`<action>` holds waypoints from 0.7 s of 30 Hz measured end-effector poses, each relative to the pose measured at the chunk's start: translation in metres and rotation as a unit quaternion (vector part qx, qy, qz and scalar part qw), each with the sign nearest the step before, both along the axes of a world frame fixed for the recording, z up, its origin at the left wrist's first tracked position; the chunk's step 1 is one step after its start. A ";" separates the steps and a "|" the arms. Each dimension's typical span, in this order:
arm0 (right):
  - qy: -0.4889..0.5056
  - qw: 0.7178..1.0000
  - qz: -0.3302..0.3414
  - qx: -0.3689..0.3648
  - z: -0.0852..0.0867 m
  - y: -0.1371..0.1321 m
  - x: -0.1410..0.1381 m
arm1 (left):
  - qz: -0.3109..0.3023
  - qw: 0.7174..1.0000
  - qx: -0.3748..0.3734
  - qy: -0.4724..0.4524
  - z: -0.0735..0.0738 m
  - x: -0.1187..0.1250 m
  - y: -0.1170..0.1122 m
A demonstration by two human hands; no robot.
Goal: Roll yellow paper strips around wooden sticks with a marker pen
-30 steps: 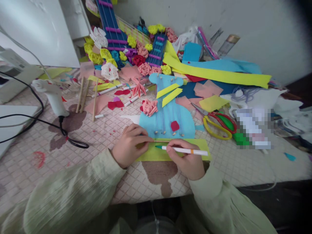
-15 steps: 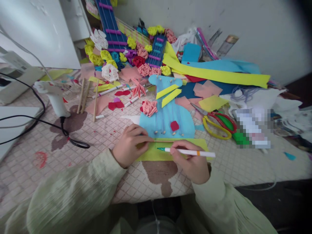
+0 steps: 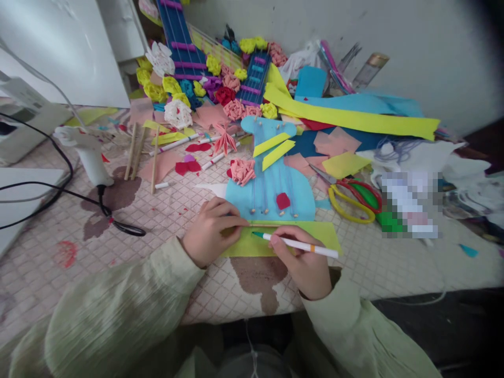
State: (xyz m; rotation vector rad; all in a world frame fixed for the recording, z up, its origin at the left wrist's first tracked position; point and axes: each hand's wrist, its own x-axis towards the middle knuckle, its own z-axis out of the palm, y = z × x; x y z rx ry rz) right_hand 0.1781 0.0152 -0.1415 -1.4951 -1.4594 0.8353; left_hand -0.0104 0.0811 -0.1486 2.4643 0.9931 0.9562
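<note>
Between the fingertips of my left hand (image 3: 214, 231) is one end of a thin wooden stick (image 3: 263, 226), lying along the upper edge of a yellow-green paper strip (image 3: 323, 239). My right hand (image 3: 305, 262) is closed round a white marker (image 3: 301, 245) with a green tip, which points left, at the paper just below the stick. Just beyond the paper lies a light blue guitar-shaped cutout (image 3: 240, 202) with strings. It carries a pink paper flower (image 3: 242, 171), a red paper piece (image 3: 283, 200) and two yellow strips (image 3: 277, 154).
Scissors (image 3: 351, 206) with yellow and red handles lie to the right. A white glue gun (image 3: 88, 157) with a black cord stands at left. Wooden sticks (image 3: 136, 152), markers, paper scraps and paper flowers (image 3: 178, 114) spread behind. A long yellow strip (image 3: 354, 119) lies at back right.
The marker has shifted slightly left and up, tilting more, as my right hand moves left. My left hand stays on the stick. The whole view has shifted slightly.
</note>
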 end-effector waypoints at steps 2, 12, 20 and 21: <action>0.003 1.000 -0.003 -0.006 -0.001 0.000 0.001 | 0.002 1.000 0.000 0.003 0.000 0.000 0.000; 0.009 1.000 0.012 -0.003 -0.001 -0.001 0.001 | -0.004 1.000 0.007 -0.006 0.000 0.001 0.001; -0.001 1.000 0.026 -0.008 0.001 0.000 0.001 | -0.007 1.000 0.005 -0.005 0.001 0.001 0.001; -0.004 1.000 0.026 -0.007 0.001 0.000 0.001 | -0.006 1.000 0.004 -0.004 0.001 0.001 0.001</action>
